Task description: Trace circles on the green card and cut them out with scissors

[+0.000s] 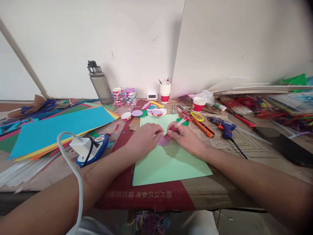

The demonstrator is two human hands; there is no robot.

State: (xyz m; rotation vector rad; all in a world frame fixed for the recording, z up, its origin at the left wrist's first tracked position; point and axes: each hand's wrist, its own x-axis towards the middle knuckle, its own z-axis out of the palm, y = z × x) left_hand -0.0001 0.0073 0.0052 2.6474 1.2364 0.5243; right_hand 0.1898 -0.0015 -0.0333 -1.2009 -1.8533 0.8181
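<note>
Over a light green paper sheet (168, 168), both hands are close together around a small purple paper disc (163, 141). A narrow red-and-white strip (180, 123) slants up to the right, pinched between the fingers of my right hand (182, 134); its lower end reaches the disc. My left hand (148, 137) is closed at the disc's left side, and its curled fingers partly cover the edge. Whether the strip is joined to the disc, I cannot tell.
Behind the sheet are several paper rounds (137, 113) and red-handled scissors (187, 115). To the right are an orange utility knife (205, 128), a blue glue gun (227, 129) and a black phone (281, 143). Coloured paper (63, 125) and a power strip (104, 143) sit left.
</note>
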